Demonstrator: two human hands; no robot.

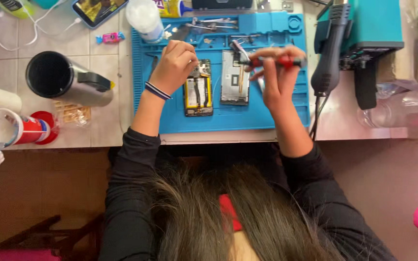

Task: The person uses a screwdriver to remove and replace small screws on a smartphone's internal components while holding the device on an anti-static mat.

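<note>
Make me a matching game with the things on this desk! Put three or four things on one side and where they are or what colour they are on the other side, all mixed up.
Things:
1. opened phone
2. screwdriver
3. steel mug
4. work mat

Descriptions:
A. blue, lying under the phone parts
B. lying on its side on the tiles, left of the mat
C. red handle, held in the right hand
D. yellow inside, just under the left hand

Pairs: 1-D, 2-C, 3-B, 4-A
</note>
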